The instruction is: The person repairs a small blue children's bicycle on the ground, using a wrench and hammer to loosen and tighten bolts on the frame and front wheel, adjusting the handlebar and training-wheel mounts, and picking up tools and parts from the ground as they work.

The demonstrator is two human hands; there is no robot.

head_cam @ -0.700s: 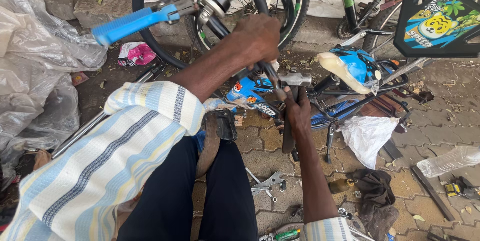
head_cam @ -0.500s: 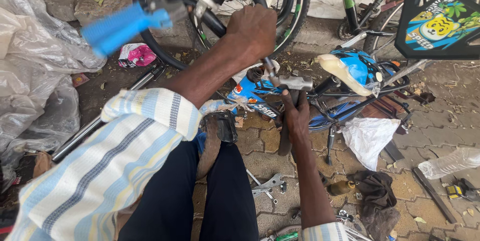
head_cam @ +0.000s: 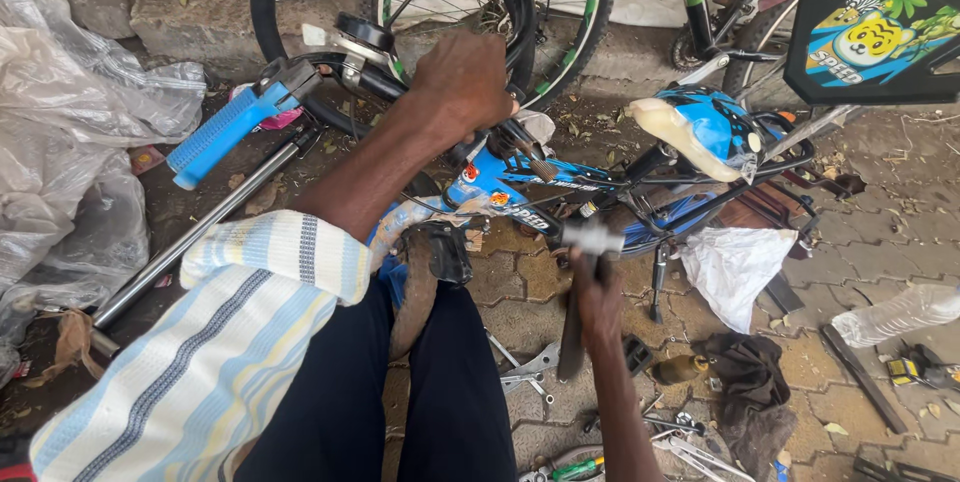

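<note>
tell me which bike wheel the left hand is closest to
The black-tyred wheel directly behind the left hand, which grips the handlebar in front of it. The other wheel stands farther right.

Loose shirt sleeve [head_cam: 230,342] striped pale blue, white and yellow — cuff rolled back — over dark navy trousers [head_cam: 400,402].

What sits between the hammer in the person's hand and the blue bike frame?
Nothing visible: the hammer, gripped in the right hand, has its head right at the blue bike frame. The left hand grips the handlebar stem, off to the side.
</note>
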